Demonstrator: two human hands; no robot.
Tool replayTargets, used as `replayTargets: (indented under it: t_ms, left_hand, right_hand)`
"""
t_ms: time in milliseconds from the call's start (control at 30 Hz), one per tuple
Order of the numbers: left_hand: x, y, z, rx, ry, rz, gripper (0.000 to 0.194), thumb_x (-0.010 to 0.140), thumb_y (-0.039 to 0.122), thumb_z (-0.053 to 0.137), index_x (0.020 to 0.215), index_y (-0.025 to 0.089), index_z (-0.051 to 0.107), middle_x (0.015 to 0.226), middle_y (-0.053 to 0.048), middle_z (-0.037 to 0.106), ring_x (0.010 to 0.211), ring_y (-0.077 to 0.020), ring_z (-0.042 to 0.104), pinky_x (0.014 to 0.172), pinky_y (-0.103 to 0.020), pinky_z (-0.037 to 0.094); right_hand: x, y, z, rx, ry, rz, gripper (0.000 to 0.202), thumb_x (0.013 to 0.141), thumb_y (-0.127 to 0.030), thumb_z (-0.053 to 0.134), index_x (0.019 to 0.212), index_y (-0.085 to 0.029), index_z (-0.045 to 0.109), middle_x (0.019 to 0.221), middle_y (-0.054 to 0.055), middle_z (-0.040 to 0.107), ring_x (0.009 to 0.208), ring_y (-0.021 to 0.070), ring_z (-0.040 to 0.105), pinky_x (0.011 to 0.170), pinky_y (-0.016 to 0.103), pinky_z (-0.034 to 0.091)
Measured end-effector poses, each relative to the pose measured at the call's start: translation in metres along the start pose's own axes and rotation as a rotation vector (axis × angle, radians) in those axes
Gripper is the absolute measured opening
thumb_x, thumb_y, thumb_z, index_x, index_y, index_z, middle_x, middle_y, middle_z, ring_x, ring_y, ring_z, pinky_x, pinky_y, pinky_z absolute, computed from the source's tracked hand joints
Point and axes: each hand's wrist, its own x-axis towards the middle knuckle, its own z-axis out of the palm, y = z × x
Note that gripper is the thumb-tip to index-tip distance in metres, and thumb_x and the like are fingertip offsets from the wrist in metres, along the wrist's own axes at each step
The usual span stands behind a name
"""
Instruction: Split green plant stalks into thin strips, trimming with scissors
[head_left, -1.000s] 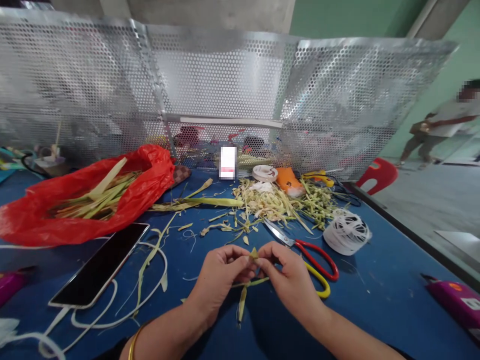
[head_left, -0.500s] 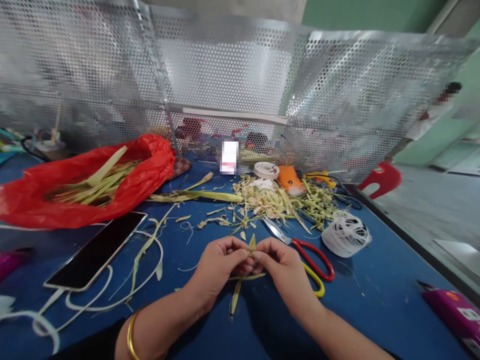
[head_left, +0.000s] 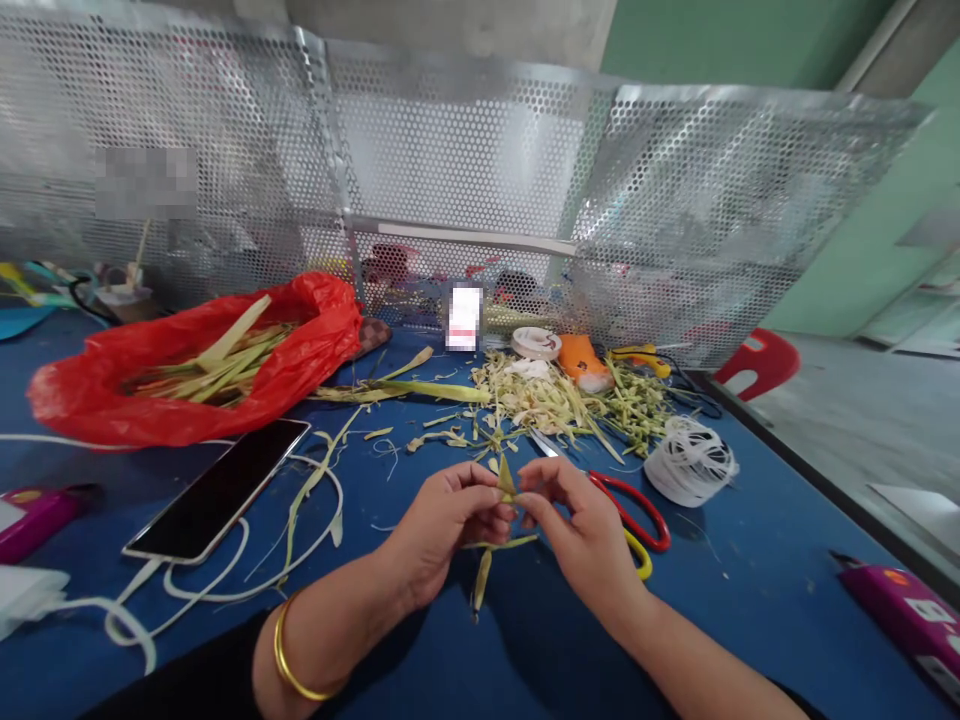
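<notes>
Probably light, thin, pliable: folded leaf piece (head_left: 506,476), point up between hands, above blue table (head_left: 555,650). Might crease or split if tugged; best pinched at base. Left hand (head_left: 439,520) curled, thumb and fingertip closed on base. Right hand (head_left: 585,530) half open, thumb at right edge, grip unclear. Scissors (head_left: 664,534) just beyond.

The left arm is fitted with a solid black fabric sleeve (head_left: 195,670) and, forward of its edge, a smooth, glossy gold-coloured metal bangle (head_left: 280,650) of rounded profile. The left hand (head_left: 442,525) and right hand (head_left: 581,530) are bare. Black fabric (head_left: 799,704) is partly visible at the right arm.
</notes>
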Motion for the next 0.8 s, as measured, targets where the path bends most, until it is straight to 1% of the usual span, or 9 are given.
replayTargets:
  t_ms: [67,133,233,333,467,533,700,800]
  left_hand:
    - [0.0,-0.0004,-0.0007,-0.071,-0.013,-0.029,0.011,0.066,0.013,0.063,0.071,0.016,0.053,0.058,0.0,0.063,0.05,-0.0082,0.054,0.056,-0.021,0.048]
    - [-0.0001,-0.001,-0.0011,-0.127,-0.011,-0.061,0.01,0.067,0.012,0.062,0.07,0.016,0.053,0.057,0.0,0.061,0.049,-0.0077,0.052,0.055,-0.021,0.047]
    - [-0.0006,-0.0018,-0.0015,-0.185,0.006,-0.11,0.01,0.067,0.01,0.062,0.071,0.016,0.055,0.057,0.001,0.06,0.048,-0.0072,0.051,0.052,-0.02,0.046]
    - [-0.0017,-0.0027,-0.0015,-0.208,-0.015,-0.127,0.008,0.068,0.011,0.062,0.073,0.015,0.057,0.059,0.0,0.06,0.05,-0.0075,0.052,0.053,-0.02,0.047]
    - [-0.0039,-0.0027,0.0003,-0.151,-0.062,-0.088,0.004,0.068,0.015,0.064,0.069,0.014,0.06,0.06,0.0,0.061,0.051,-0.0077,0.054,0.057,-0.021,0.049]
    - [-0.0047,-0.002,0.0017,-0.087,-0.052,-0.048,0.007,0.067,0.017,0.066,0.067,0.013,0.061,0.06,-0.001,0.062,0.051,-0.0083,0.056,0.058,-0.021,0.049]
    - [-0.0061,0.0003,0.0053,0.112,0.018,0.115,0.012,0.066,0.023,0.07,0.068,0.013,0.065,0.064,-0.004,0.068,0.06,-0.0125,0.062,0.063,-0.022,0.049]
    - [-0.0077,0.0004,0.0074,0.225,0.032,0.195,0.014,0.066,0.026,0.07,0.069,0.013,0.068,0.065,-0.005,0.07,0.063,-0.0148,0.064,0.063,-0.024,0.05]
  right_hand:
    - [-0.0006,0.0007,-0.0023,-0.155,0.007,-0.2,0.011,0.084,-0.016,0.054,0.094,-0.021,0.059,0.086,0.003,0.059,0.072,0.0145,0.059,0.066,0.027,0.049]
    - [-0.001,0.0015,-0.0031,-0.255,-0.016,-0.317,0.015,0.087,-0.013,0.05,0.092,-0.022,0.06,0.088,0.004,0.058,0.079,0.0156,0.059,0.07,0.028,0.048]
    - [-0.0013,0.0029,-0.0022,-0.301,-0.022,-0.37,0.017,0.088,-0.011,0.048,0.091,-0.022,0.06,0.086,0.004,0.056,0.078,0.015,0.058,0.069,0.027,0.048]
    - [-0.0018,0.0035,-0.0019,-0.311,-0.009,-0.404,0.016,0.088,-0.011,0.049,0.091,-0.022,0.061,0.085,0.004,0.057,0.076,0.0144,0.058,0.068,0.026,0.049]
    - [-0.0027,0.0004,-0.0029,-0.33,0.009,-0.423,0.015,0.088,-0.012,0.05,0.089,-0.021,0.062,0.085,0.004,0.058,0.075,0.0147,0.058,0.068,0.027,0.049]
    - [-0.0031,-0.0023,-0.0033,-0.318,0.024,-0.411,0.014,0.088,-0.012,0.05,0.086,-0.021,0.062,0.082,0.004,0.059,0.073,0.0146,0.059,0.066,0.027,0.049]
    - [-0.0037,-0.0064,-0.003,-0.242,0.046,-0.288,0.013,0.086,-0.014,0.053,0.077,-0.02,0.06,0.075,0.002,0.059,0.067,0.0144,0.057,0.063,0.026,0.047]
    - [-0.0036,-0.006,-0.0015,-0.143,0.066,-0.224,0.013,0.084,-0.015,0.055,0.072,-0.02,0.058,0.075,0.003,0.06,0.071,0.0155,0.058,0.066,0.028,0.048]
